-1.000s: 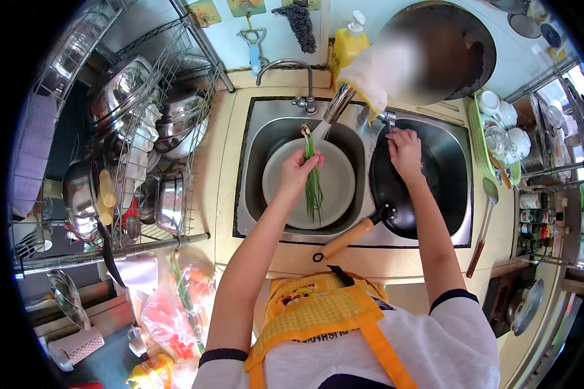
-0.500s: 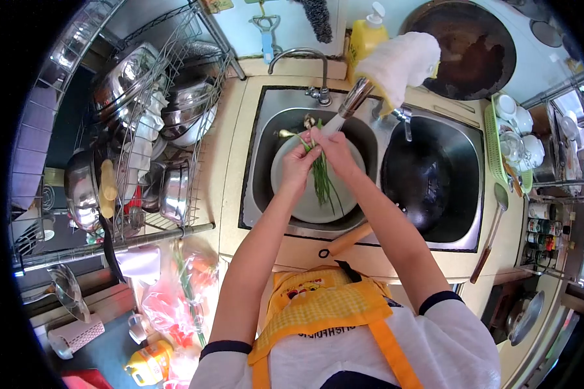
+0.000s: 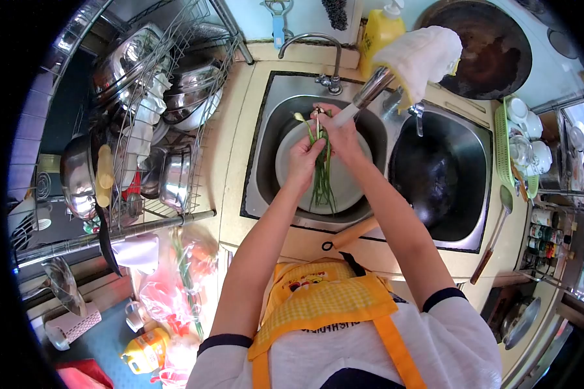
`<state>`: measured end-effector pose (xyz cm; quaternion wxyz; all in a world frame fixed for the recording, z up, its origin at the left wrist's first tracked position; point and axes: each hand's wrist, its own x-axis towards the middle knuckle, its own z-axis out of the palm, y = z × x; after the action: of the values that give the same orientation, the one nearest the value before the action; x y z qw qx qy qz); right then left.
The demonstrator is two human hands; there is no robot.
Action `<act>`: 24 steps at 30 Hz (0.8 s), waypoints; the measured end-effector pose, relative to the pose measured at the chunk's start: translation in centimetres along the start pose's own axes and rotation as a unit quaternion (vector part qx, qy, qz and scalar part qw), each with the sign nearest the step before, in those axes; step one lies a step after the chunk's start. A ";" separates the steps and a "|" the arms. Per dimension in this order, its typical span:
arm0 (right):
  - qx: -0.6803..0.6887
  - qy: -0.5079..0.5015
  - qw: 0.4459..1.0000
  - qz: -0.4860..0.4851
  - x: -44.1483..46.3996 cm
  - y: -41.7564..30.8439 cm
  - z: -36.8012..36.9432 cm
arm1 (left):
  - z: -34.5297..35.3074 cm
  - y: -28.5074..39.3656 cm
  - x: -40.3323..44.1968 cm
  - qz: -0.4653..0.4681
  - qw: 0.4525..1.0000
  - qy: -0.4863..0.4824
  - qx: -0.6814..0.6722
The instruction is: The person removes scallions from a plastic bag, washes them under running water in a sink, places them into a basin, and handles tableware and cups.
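The green onions (image 3: 324, 185) hang, stalks toward six o'clock, over the pale bowl (image 3: 287, 162) in the left sink (image 3: 266, 178). The left hand (image 3: 302, 159) is closed around the stalks; the right hand (image 3: 344, 137) is curled about their root ends. Water falls there from the metal spout (image 3: 374, 87) at one o'clock, near the white cloth (image 3: 422, 57). At three o'clock, a dark wok (image 3: 428, 172) sits in the right sink (image 3: 477, 227).
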<state>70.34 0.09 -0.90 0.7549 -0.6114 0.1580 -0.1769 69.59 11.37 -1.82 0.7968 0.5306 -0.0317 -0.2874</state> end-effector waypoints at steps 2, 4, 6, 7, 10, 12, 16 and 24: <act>0.016 -0.006 1.000 0.008 -0.1 -0.8 0.2 | 0.1 0.4 -0.3 -0.011 1.000 0.005 0.002; -0.033 -0.003 0.999 0.035 -0.1 -1.0 -0.1 | 0.6 0.8 -0.7 -0.010 1.000 0.018 0.003; -0.036 0.006 0.999 0.039 0.4 0.1 -0.3 | 0.3 -0.1 -0.5 0.017 0.998 0.006 0.065; -0.037 0.010 0.998 0.041 0.6 0.7 -0.3 | 0.0 -0.6 -0.3 0.031 0.995 0.000 0.096; -0.121 0.034 0.990 0.062 1.0 0.8 -0.5 | -0.4 -1.2 -0.2 0.041 0.994 -0.012 0.102; -0.153 0.060 0.985 0.047 1.7 1.2 -0.5 | -0.2 -0.8 -0.5 0.007 0.997 0.001 0.080; 0.009 -0.110 0.994 0.026 0.8 0.3 -1.8 | -0.2 -0.4 -1.0 0.002 0.999 0.037 0.026; -0.032 -0.046 0.992 0.112 1.5 -0.2 -3.7 | -2.3 0.3 -1.3 -0.030 0.997 0.006 0.068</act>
<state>69.98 -3.86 -1.45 0.7565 -0.6213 0.1957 -0.0579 69.48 14.01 -2.23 0.7500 0.5862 -0.0308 -0.3048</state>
